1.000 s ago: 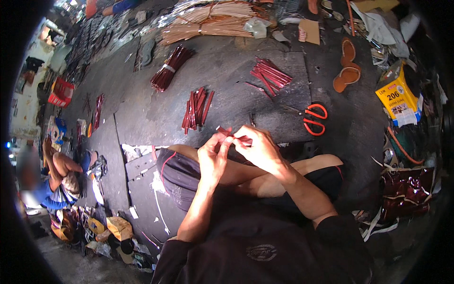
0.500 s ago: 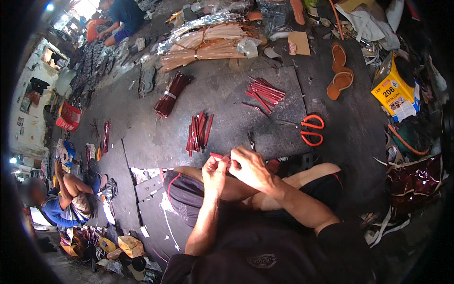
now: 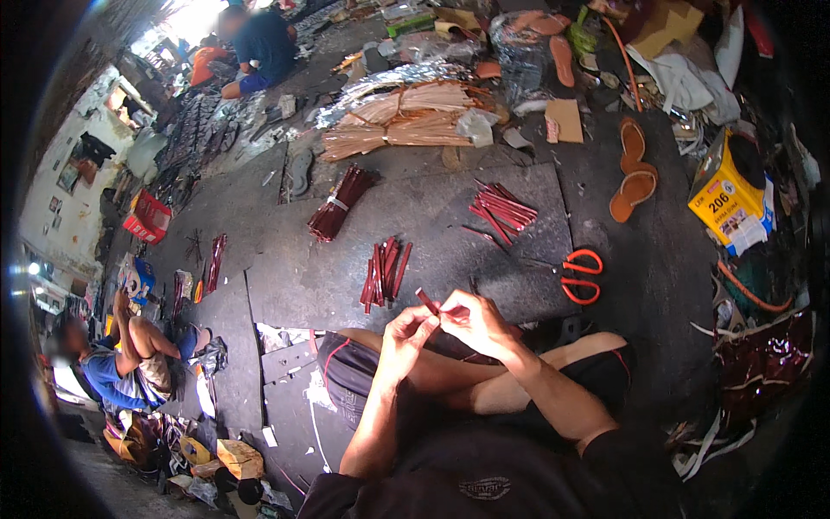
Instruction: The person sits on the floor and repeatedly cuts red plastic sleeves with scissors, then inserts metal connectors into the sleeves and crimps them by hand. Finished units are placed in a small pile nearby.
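A short dark red strip [image 3: 425,300] is pinched between the fingertips of both hands above my crossed legs. My left hand [image 3: 405,339] closes on it from the left, and my right hand [image 3: 477,327] grips it from the right, fingers bent. Just beyond the hands lies a small pile of dark red strips [image 3: 386,273]. Farther off to the right is a second pile of red strips [image 3: 503,209]. A thick bundle of red strips [image 3: 341,204], tied with a pale band, lies beyond the nearer pile. Scissors with orange-red handles [image 3: 581,278] rest on the dark board to the right.
Tan strip bundles [image 3: 406,121] lie at the far side. Brown sandals [image 3: 633,184] and a yellow box [image 3: 724,195] are on the right. One person [image 3: 130,368] sits at the left; another [image 3: 259,52] sits far off. A red box [image 3: 147,217] stands at the left.
The whole view has shifted, so the scene sits lower and farther right. The held strip now points up from my fingertips, and my right-hand fingers have changed their grip.
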Demonstrator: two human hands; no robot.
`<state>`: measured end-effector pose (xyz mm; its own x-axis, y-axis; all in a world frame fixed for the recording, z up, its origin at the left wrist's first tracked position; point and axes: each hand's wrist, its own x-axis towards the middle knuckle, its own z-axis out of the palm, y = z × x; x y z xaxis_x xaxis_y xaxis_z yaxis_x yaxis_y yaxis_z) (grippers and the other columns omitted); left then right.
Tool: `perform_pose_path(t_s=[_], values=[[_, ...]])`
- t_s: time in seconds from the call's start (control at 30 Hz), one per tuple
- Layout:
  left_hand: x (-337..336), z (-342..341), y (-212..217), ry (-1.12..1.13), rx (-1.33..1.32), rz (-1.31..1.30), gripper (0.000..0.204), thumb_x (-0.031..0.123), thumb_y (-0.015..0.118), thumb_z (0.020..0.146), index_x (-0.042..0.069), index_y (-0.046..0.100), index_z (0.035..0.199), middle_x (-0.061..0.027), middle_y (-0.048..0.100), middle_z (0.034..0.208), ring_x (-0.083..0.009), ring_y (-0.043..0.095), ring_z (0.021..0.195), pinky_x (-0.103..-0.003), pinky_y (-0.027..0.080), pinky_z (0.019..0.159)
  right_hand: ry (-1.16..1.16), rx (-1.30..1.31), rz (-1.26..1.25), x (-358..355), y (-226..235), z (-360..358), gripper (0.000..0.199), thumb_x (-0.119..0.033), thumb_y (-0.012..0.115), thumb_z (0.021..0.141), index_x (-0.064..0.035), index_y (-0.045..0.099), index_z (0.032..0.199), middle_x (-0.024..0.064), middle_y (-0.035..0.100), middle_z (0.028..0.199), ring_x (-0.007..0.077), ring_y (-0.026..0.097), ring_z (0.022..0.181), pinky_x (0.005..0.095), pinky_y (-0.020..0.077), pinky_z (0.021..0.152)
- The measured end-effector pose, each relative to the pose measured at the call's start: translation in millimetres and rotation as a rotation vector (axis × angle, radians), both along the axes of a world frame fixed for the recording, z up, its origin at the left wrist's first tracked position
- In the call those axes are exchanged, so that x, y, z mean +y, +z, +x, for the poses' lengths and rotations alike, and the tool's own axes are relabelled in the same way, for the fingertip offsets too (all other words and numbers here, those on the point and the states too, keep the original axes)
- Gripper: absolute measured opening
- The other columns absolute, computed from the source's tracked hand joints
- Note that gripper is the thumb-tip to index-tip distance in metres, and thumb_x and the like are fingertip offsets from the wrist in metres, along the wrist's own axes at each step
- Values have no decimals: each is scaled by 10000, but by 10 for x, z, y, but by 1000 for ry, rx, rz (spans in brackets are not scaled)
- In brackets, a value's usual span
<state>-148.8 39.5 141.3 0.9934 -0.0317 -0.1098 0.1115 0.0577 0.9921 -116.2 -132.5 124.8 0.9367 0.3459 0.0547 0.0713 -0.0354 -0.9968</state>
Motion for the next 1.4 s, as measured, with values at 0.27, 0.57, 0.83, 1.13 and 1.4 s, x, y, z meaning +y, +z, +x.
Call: perform_pose_path(t_s=[0.27, 0.57, 0.83, 1.13, 1.4], values=[[151, -1, -21, -111, 106, -248, 136, 170, 677, 922, 40, 681, 960, -50, 676, 1013, -154, 632, 943, -312, 507, 894, 55, -92, 10, -62, 427, -77, 86, 9, 653, 887, 12, 626, 969, 74, 670, 896, 132, 669, 812, 279, 564, 726], [303, -26, -22, -286, 353, -704, 249, 78, 623, 914, 44, 566, 1154, -68, 611, 1152, -199, 583, 1127, -371, 409, 1062, 17, -365, -123, 3, 485, -197, 139, 27, 678, 823, 7, 640, 955, 107, 661, 888, 194, 681, 801, 296, 576, 714], [214, -68, 74, -272, 378, -733, 210, 76, 614, 939, 34, 602, 1144, -76, 623, 1169, -174, 592, 1098, -326, 457, 1005, 18, -255, -84, -55, 543, -213, 105, 6, 664, 871, 15, 635, 971, 88, 667, 874, 138, 679, 772, 268, 567, 686], [-7, -79, 145, -70, -162, 8, 117, 52, 680, 905, 14, 670, 1016, -45, 662, 954, -137, 615, 860, -289, 520, 793, 19, -107, -144, -114, 408, -154, 177, -45, 682, 869, -32, 624, 1035, 131, 708, 932, 200, 705, 838, 323, 560, 724], [-21, -177, 334, -64, -78, -29, 127, 17, 648, 895, 41, 538, 953, -41, 629, 847, -96, 591, 727, -251, 486, 665, 87, -122, -119, -88, 512, -192, 155, -15, 699, 825, -20, 602, 946, 66, 657, 851, 127, 663, 793, 289, 563, 714]])
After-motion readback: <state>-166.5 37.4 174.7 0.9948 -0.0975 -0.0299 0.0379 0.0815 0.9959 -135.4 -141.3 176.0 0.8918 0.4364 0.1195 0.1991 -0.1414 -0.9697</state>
